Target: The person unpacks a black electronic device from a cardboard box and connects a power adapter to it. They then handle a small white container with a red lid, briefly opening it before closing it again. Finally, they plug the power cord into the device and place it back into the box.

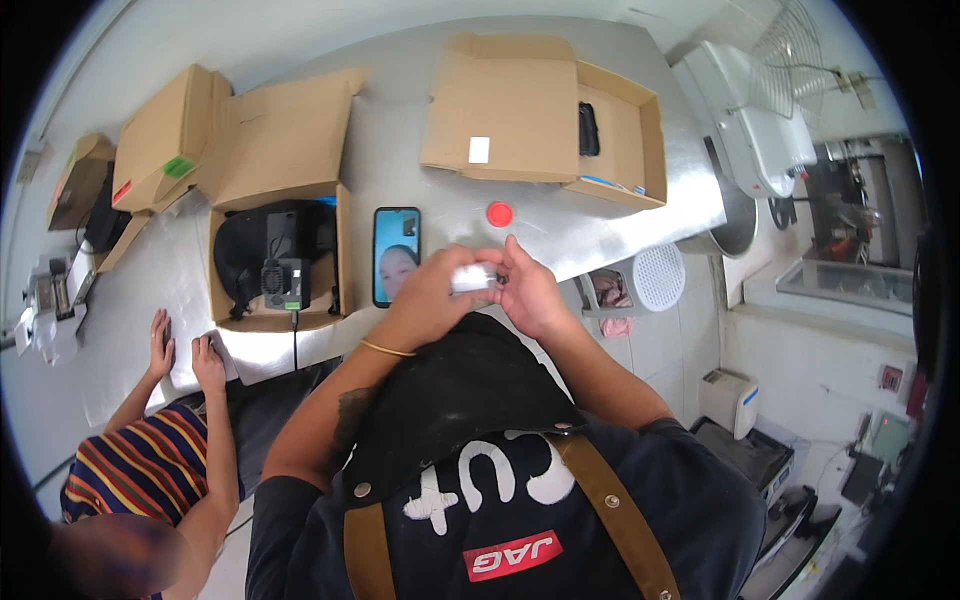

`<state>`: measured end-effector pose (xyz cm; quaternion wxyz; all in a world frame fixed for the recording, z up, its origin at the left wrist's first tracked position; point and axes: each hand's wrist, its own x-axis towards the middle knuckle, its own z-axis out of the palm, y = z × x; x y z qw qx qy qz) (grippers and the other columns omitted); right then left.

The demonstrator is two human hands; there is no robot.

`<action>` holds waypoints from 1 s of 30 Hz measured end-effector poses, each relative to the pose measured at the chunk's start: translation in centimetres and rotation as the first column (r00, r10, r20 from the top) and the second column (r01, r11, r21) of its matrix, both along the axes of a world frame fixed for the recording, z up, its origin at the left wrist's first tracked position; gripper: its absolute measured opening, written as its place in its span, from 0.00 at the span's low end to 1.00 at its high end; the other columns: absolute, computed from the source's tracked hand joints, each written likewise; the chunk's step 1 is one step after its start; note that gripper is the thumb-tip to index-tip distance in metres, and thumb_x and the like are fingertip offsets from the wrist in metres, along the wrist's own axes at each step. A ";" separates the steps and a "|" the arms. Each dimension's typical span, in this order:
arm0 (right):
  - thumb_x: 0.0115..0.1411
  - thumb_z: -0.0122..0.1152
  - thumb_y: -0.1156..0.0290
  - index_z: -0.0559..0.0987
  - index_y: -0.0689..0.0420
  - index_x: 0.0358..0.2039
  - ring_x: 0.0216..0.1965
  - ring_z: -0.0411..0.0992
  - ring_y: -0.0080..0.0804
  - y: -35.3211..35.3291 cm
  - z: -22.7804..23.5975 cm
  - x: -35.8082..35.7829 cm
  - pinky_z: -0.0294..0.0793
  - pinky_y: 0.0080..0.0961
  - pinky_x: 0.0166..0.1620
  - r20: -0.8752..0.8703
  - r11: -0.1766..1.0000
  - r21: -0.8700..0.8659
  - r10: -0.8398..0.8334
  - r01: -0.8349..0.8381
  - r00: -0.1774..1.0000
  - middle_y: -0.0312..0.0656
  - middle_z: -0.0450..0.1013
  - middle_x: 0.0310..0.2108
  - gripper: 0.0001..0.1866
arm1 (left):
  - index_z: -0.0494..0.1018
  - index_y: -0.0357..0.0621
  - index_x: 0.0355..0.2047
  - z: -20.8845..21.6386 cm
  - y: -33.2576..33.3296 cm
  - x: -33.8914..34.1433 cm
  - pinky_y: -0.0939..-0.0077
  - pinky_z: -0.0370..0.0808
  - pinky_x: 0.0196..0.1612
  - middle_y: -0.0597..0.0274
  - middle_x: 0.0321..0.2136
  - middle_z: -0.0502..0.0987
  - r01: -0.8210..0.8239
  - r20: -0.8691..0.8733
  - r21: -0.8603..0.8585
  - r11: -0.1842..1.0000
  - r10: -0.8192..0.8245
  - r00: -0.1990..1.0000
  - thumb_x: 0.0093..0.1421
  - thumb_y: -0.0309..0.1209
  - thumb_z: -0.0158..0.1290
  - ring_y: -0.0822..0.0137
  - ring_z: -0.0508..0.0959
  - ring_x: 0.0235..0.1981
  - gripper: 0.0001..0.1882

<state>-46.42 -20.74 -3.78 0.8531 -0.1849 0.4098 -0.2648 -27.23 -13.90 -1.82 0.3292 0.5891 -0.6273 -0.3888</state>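
Observation:
In front of my chest, my left hand [437,297] is closed around a small pale container [471,278], which looks clear or white under strong glare. My right hand [530,293] meets its right end, palm partly turned up and fingers curled against it. Something small and dark shows between the right fingers and that end; its kind is too small to tell. A round red lid [500,214] lies on the metal table just beyond my hands. To the left of them, a phone [397,256] with a lit screen lies face up.
An open cardboard box [343,250] with black gear and a cable stands left; another box [655,150] lies open at the far right. Further cardboard boxes [160,140] are at far left. A co-worker's hands [185,352] rest at the table's left edge. A white stool [658,277] stands right.

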 end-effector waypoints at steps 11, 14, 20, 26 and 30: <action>0.66 0.40 0.86 0.70 0.73 0.63 0.56 0.78 0.46 -0.8 7.4 -1.6 0.80 0.36 0.60 -0.148 0.960 -0.267 0.046 -0.085 0.988 0.59 0.73 0.59 0.25 | 0.64 0.41 0.54 -2.8 0.5 -0.9 0.74 0.75 0.49 0.62 0.45 0.75 -0.150 -0.717 0.171 0.974 0.228 0.659 0.61 0.20 0.66 0.73 0.76 0.47 0.26; 0.67 0.38 0.86 0.72 0.70 0.63 0.56 0.78 0.44 -0.3 8.0 -1.6 0.80 0.35 0.61 -0.213 0.900 -0.414 0.048 -0.135 0.976 0.57 0.74 0.60 0.25 | 0.64 0.41 0.54 -4.1 0.3 -1.4 0.75 0.75 0.49 0.62 0.45 0.75 -0.127 -0.761 0.174 0.977 0.215 0.611 0.62 0.20 0.66 0.73 0.77 0.47 0.25; 0.68 0.39 0.87 0.76 0.66 0.60 0.54 0.80 0.39 0.9 8.5 -0.6 0.78 0.32 0.60 -0.447 0.441 -0.825 -0.129 -0.352 0.885 0.51 0.78 0.56 0.24 | 0.65 0.44 0.53 -3.6 -1.0 -3.2 0.78 0.76 0.48 0.64 0.47 0.76 -0.003 -0.816 0.142 0.990 0.119 0.566 0.62 0.17 0.65 0.76 0.76 0.49 0.24; 0.67 0.43 0.88 0.80 0.65 0.54 0.53 0.80 0.39 1.5 8.4 0.4 0.78 0.32 0.57 -0.334 0.114 -0.943 -0.369 -0.314 0.867 0.54 0.81 0.51 0.20 | 0.65 0.45 0.56 -1.1 -2.4 -4.4 0.74 0.78 0.54 0.62 0.54 0.74 -0.008 -0.831 0.035 0.999 0.033 0.555 0.63 0.14 0.62 0.72 0.76 0.55 0.26; 0.70 0.47 0.85 0.79 0.66 0.53 0.53 0.81 0.40 1.7 8.5 0.9 0.77 0.31 0.58 -0.256 0.256 -0.953 -0.407 -0.159 0.877 0.52 0.81 0.52 0.16 | 0.65 0.46 0.55 -0.2 -1.9 -5.4 0.73 0.78 0.54 0.62 0.53 0.75 -0.023 -0.908 0.053 0.998 0.058 0.414 0.63 0.16 0.63 0.74 0.76 0.53 0.24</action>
